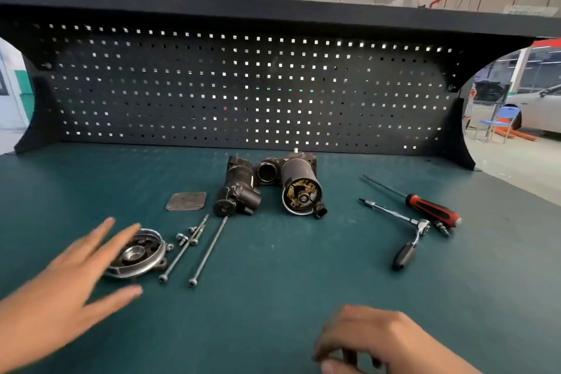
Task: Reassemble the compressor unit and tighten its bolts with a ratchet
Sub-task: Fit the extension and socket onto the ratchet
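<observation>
Left hand [76, 276]: spread wide with the fingers straight, blurred; its fingertips are seen over the left rim of the end cover [138, 253], but contact cannot be told.
Bolts: two long bolts [209, 250] and some small bolts [183, 238] are laid on the table [273, 297] just right of that cover.
Flat plate [186, 201]: laid beyond the left fingertips.
Compressor unit [300, 188]: laid on its side well beyond both hands, with a black housing [238, 188] touching its left.
Right hand [379, 340]: fingers curled under, low over the table; whether anything is pinched cannot be told.
Ratchet [417, 235]: laid beyond the right hand, with a red-handled screwdriver [431, 209] just behind it.
</observation>
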The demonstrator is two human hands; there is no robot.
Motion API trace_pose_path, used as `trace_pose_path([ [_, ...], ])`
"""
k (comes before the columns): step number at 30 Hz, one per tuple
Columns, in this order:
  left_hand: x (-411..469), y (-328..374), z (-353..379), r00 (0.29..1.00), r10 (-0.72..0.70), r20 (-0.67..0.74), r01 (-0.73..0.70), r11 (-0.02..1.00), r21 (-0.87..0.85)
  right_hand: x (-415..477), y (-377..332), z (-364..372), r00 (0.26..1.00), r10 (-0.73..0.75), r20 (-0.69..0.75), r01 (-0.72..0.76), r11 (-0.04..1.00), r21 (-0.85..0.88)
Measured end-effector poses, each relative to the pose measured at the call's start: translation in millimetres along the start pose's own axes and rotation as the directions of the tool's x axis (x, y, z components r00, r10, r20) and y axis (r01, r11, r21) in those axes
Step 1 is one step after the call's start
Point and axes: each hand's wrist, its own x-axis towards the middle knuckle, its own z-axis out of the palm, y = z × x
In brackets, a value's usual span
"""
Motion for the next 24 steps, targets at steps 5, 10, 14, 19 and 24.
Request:
trace_pose_path([
  [5,30.9,32.9,8.6,0.957,-0.17,0.233,0.108,0.961,0.255,27.1,47.6,-52.8,0.853,0.135,-0.504,-0.278,0.935,-0.22],
  [10,69.5,34.7,9.9,0.95,-0.182,0.252,0.149,0.978,0.143,57.4,110.7,-91.3,0.562,0.433,-0.705,-0.682,0.725,-0.098],
  [14,93.5,41.7,21.1,0.96,-0.202,0.194,0.182,0.976,0.117,67.2,150.5,-83.6,0.536,0.653,-0.535,-0.717,0.687,0.12],
  [19,95.3,43.6,26.4,0.957,-0.245,0.158,0.206,0.952,0.228,65.9,162.9,-89.2,0.612,0.65,-0.449,-0.657,0.735,0.169],
  [24,91.1,42.4,27.9,0.959,-0.251,0.13,0.215,0.947,0.239,61.1,166.5,-87.7,0.614,0.624,-0.483,-0.567,0.775,0.28],
])
